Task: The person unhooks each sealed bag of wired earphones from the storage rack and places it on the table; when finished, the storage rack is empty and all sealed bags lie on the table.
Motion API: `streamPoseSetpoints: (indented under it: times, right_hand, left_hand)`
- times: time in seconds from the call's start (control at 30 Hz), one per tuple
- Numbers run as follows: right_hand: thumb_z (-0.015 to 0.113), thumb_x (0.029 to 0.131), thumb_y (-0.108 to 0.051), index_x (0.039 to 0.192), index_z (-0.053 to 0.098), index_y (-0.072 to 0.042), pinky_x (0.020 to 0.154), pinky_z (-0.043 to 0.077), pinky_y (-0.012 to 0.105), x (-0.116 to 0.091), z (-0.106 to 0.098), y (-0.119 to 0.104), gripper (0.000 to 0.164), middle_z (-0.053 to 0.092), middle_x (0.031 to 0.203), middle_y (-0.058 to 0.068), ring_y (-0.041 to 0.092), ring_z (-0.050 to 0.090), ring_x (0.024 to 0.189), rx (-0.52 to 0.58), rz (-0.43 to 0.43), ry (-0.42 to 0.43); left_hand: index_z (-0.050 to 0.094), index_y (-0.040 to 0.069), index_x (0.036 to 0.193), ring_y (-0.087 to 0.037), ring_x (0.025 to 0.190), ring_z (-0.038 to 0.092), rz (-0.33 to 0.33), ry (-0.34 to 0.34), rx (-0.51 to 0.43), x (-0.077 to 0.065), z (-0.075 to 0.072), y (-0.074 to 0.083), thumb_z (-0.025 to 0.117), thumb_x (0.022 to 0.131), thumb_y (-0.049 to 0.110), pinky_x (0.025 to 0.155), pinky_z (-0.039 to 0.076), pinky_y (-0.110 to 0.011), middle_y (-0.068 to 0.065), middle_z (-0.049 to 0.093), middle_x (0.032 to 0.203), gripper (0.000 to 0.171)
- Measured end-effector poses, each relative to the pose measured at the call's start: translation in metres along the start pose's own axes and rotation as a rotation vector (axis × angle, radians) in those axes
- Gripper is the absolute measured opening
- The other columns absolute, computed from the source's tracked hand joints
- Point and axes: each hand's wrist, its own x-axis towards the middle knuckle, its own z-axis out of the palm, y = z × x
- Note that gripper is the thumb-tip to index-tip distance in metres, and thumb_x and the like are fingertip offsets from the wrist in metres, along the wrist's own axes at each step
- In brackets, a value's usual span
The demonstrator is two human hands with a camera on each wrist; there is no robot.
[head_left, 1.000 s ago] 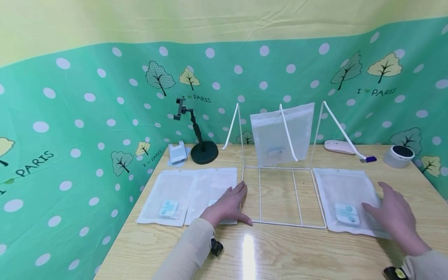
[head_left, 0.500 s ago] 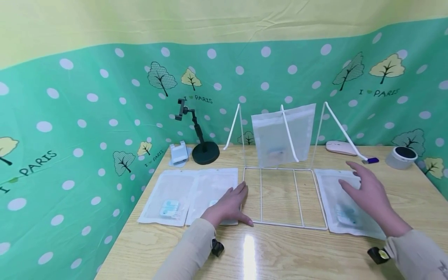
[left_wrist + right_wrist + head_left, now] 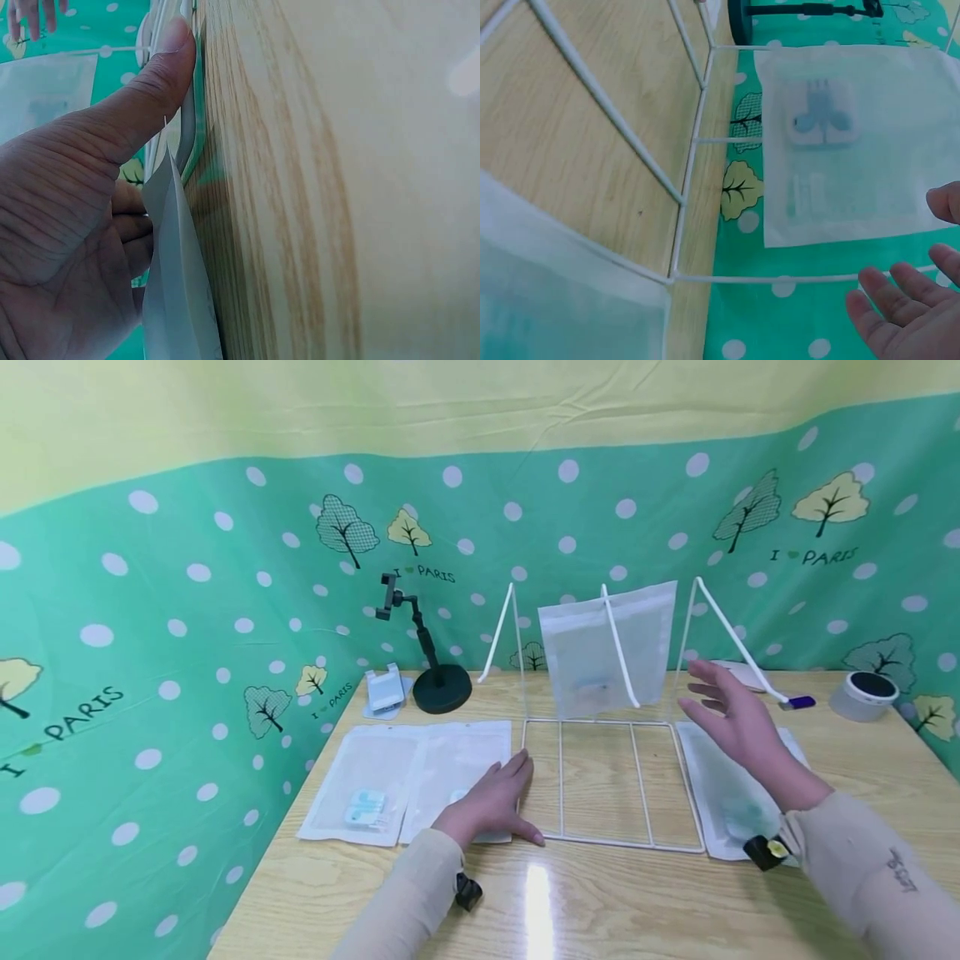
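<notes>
My left hand (image 3: 487,806) rests palm-down at the left front of a white wire rack (image 3: 600,841), its thumb at the front bar. In the left wrist view the thumb (image 3: 150,94) touches the wire, and a bag's edge (image 3: 176,277) stands beside the fingers. My right hand (image 3: 738,727) is raised near the rack's right hook arm, fingers extended, holding nothing. From the rack's middle arm hangs a translucent white pouch (image 3: 573,647); the right wrist view shows wired earphones (image 3: 821,116) in a case inside it. Beneath my right forearm lies another pouch (image 3: 716,793).
Two more pouches (image 3: 382,760) lie side by side left of the rack. Behind them stand a black phone holder (image 3: 441,687) and a pale blue stand (image 3: 386,689). A mouse (image 3: 738,673), a purple-tipped piece (image 3: 801,702) and a round white jar (image 3: 862,697) are at the back right.
My right hand has moved left and away from me, from the right-hand pouch up to the rack's right arm. My left hand has stayed in place.
</notes>
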Motion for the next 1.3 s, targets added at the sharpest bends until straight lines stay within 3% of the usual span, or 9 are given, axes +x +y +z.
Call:
streamPoseSetpoints:
  times: [0.17, 0.47, 0.67, 0.87, 1.3]
  right_hand:
    - [0.057, 0.1, -0.03, 0.154, 0.021, -0.004, 0.101, 0.035, 0.065, 0.012, 0.006, -0.005, 0.07, 0.031, 0.152, 0.026, 0.049, 0.037, 0.131, 0.063, 0.08, -0.039]
    - [0.058, 0.099, -0.032, 0.157, 0.008, -0.014, 0.099, 0.035, 0.068, 0.026, 0.016, -0.005, 0.079, 0.022, 0.155, 0.026, 0.052, 0.032, 0.133, 0.077, 0.149, -0.072]
    - [0.061, 0.097, -0.03, 0.156, 0.012, -0.016, 0.104, 0.034, 0.064, 0.038, 0.022, -0.003, 0.078, 0.027, 0.154, 0.021, 0.046, 0.033, 0.136, 0.137, 0.155, -0.062]
    - [0.06, 0.098, -0.02, 0.156, 0.013, -0.011, 0.102, 0.039, 0.061, 0.047, 0.027, -0.001, 0.075, 0.035, 0.148, 0.026, 0.046, 0.038, 0.133, 0.205, 0.151, -0.065]
    - [0.054, 0.1, -0.032, 0.155, 0.017, -0.013, 0.1, 0.042, 0.057, 0.05, 0.029, -0.007, 0.069, 0.042, 0.143, 0.025, 0.041, 0.051, 0.12, 0.189, 0.192, -0.05]
  left_hand:
    - [0.02, 0.005, 0.155, -0.021, 0.148, 0.012, 0.001, -0.009, -0.005, 0.001, 0.0, 0.0, 0.08, 0.065, 0.064, 0.12, 0.013, -0.043, -0.013, 0.012, 0.162, 0.124]
    - [0.017, 0.006, 0.156, -0.021, 0.149, 0.012, -0.013, -0.014, 0.004, 0.002, 0.003, 0.0, 0.08, 0.065, 0.065, 0.12, 0.012, -0.043, -0.012, 0.011, 0.162, 0.125]
    - [0.017, 0.007, 0.156, -0.021, 0.148, 0.012, -0.018, -0.013, 0.004, 0.002, 0.003, 0.0, 0.08, 0.065, 0.065, 0.12, 0.012, -0.042, -0.012, 0.011, 0.162, 0.125]
    - [0.017, 0.007, 0.156, -0.021, 0.149, 0.012, -0.021, -0.014, 0.003, 0.002, 0.004, -0.001, 0.08, 0.064, 0.066, 0.12, 0.011, -0.041, -0.011, 0.011, 0.163, 0.126]
    - [0.017, 0.007, 0.156, -0.02, 0.148, 0.012, -0.018, -0.006, 0.013, 0.002, 0.005, -0.003, 0.079, 0.063, 0.067, 0.12, 0.012, -0.042, -0.01, 0.011, 0.163, 0.127]
